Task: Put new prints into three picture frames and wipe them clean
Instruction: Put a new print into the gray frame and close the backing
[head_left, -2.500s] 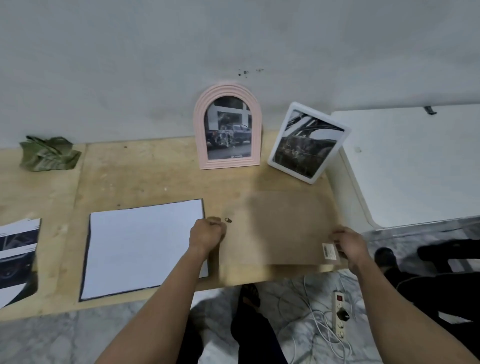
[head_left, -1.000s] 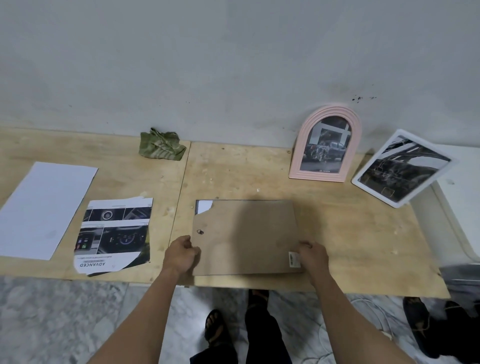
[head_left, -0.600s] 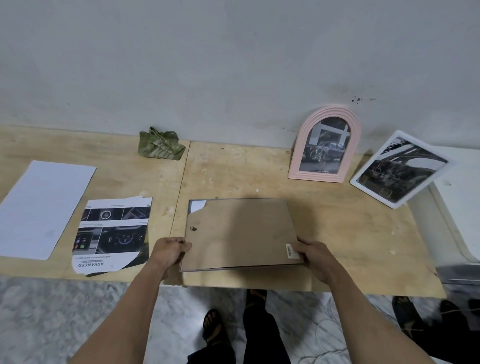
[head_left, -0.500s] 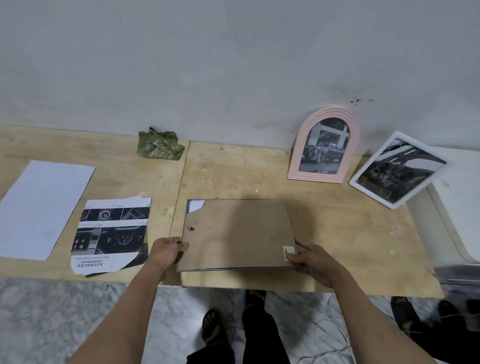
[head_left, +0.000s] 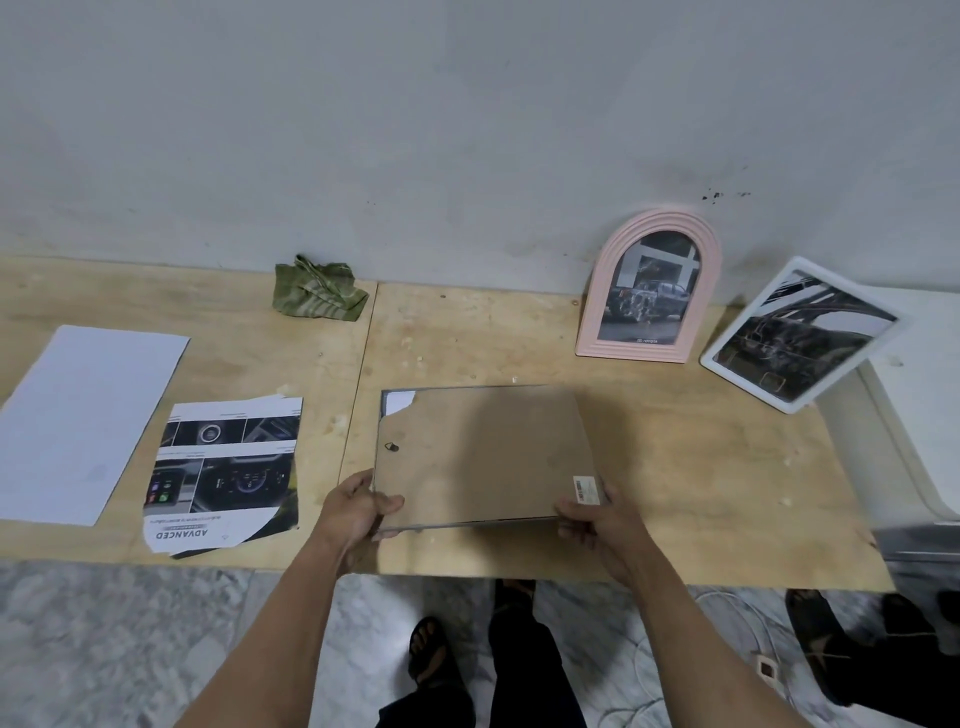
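Two hands grip a frame (head_left: 483, 457) lying back-up at the table's (head_left: 701, 467) near edge: the left hand (head_left: 353, 512) is curled round its near left corner, the right hand (head_left: 597, 519) round its near right. A cloth (head_left: 317, 288) is seen by the wall.
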